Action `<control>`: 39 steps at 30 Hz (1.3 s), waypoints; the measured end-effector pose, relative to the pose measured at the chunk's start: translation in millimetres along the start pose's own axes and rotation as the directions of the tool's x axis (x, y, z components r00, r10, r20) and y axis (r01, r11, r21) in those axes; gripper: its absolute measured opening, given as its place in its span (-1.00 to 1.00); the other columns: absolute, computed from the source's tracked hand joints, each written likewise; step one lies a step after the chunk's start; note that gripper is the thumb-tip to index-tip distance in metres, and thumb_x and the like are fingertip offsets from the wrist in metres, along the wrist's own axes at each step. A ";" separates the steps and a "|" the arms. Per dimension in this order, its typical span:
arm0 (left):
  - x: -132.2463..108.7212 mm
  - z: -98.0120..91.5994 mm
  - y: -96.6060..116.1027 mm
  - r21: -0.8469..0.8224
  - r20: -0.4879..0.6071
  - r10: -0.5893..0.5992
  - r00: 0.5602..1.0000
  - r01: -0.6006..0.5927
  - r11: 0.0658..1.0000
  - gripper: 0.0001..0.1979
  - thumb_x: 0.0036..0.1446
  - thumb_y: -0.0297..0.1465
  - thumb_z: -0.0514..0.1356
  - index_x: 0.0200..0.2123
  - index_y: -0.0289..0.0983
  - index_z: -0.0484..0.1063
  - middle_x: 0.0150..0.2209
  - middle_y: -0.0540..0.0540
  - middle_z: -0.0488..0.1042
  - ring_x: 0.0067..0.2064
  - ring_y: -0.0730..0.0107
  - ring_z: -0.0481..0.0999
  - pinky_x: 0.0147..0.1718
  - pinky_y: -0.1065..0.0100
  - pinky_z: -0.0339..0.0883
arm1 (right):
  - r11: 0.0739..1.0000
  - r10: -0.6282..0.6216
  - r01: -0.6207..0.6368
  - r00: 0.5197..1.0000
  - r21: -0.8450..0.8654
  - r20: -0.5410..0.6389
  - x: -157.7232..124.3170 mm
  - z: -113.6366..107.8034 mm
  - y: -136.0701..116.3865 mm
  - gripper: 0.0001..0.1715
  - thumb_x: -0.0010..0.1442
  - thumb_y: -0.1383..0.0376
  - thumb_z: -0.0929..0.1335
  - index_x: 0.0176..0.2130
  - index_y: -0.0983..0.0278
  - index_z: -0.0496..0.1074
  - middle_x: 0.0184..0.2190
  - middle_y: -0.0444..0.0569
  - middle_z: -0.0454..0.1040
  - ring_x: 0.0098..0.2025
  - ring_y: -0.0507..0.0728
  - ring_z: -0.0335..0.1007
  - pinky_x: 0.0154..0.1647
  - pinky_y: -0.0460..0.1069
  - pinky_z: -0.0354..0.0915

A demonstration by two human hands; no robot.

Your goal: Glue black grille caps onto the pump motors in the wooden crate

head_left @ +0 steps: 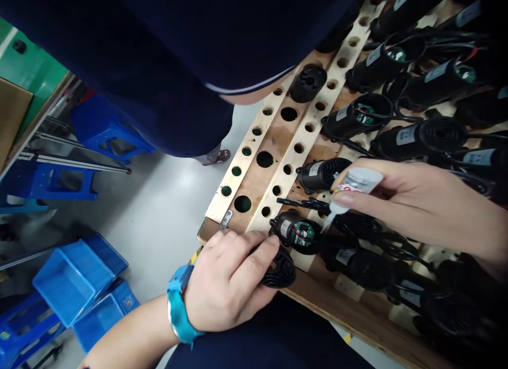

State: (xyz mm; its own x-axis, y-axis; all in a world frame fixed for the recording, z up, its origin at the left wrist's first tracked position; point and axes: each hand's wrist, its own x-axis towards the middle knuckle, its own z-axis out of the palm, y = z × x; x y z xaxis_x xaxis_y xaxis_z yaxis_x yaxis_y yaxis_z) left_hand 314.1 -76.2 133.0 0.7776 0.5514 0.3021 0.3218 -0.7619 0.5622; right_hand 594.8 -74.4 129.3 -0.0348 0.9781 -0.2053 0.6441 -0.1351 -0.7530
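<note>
My left hand (230,276), with a blue wristband, is closed around a black ribbed round cap (281,269) at the near edge of a wooden rack (273,141). My right hand (416,202) grips a small white glue tube (354,186), nozzle pointing down-left. The nozzle tip is at the open end of a black cylindrical part (298,232) with a green circuit board showing inside. That part lies on the rack just beyond my left fingers.
Several black cylindrical parts with labels and wires (400,128) lie across the rack to the right. A black cap (308,82) stands farther up the rack. A person in dark clothing (190,62) stands beside it. Blue bins (75,279) and blue stools (99,131) are on the floor at left.
</note>
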 end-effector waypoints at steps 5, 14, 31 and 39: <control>-12.8 0.0 -1.5 -0.064 -0.049 0.006 0.999 -0.009 0.998 -0.44 0.06 -0.33 0.27 0.08 -0.48 0.26 -0.12 -0.32 0.48 -0.10 0.20 0.46 -0.18 0.19 0.39 | 0.997 -0.037 0.045 0.991 -0.062 0.127 2.9 6.0 -2.0 -0.47 0.13 -0.16 0.26 -0.52 0.21 0.22 -0.68 -0.19 0.25 -0.65 -0.01 0.14 -0.65 -0.07 0.08; -14.4 1.1 -2.3 -0.052 -0.043 0.017 0.999 -0.019 0.998 -0.51 0.11 -0.32 0.21 0.06 -0.47 0.30 -0.14 -0.29 0.49 -0.12 0.24 0.46 -0.21 0.23 0.39 | 0.962 -0.221 0.236 0.969 -0.141 0.113 6.8 7.3 -10.9 -0.52 0.18 -0.04 0.28 -0.55 0.21 0.14 -0.73 -0.26 0.16 -0.71 -0.06 0.05 -0.69 -0.10 0.02; -15.6 1.0 -2.2 -0.007 -0.024 0.025 0.999 -0.025 1.000 -0.54 0.14 -0.31 0.19 0.05 -0.48 0.30 -0.12 -0.29 0.49 -0.09 0.25 0.44 -0.14 0.24 0.35 | 0.949 -0.292 0.295 0.956 -0.113 0.042 10.4 9.1 -14.2 -0.56 0.16 0.02 0.32 -0.57 0.22 0.21 -0.74 -0.25 0.17 -0.71 -0.08 0.04 -0.75 -0.13 0.02; -15.5 0.3 -2.1 0.012 -0.013 0.022 1.000 -0.022 1.000 -0.53 0.15 -0.31 0.18 0.06 -0.46 0.29 -0.14 -0.28 0.49 -0.11 0.25 0.45 -0.17 0.24 0.35 | 0.994 0.017 -0.001 0.987 0.105 -0.157 -9.3 2.4 -4.1 -0.56 0.09 -0.10 0.34 -0.55 0.16 0.40 -0.65 -0.11 0.37 -0.63 0.00 0.21 -0.63 -0.06 0.17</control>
State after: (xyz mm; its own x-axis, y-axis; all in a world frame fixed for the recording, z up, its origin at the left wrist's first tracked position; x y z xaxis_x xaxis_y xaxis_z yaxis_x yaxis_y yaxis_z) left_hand 301.5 -83.3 126.9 0.7774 0.5388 0.3246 0.3112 -0.7779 0.5458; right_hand 590.6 -83.3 132.8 0.0968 0.9883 -0.1175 0.5605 -0.1517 -0.8141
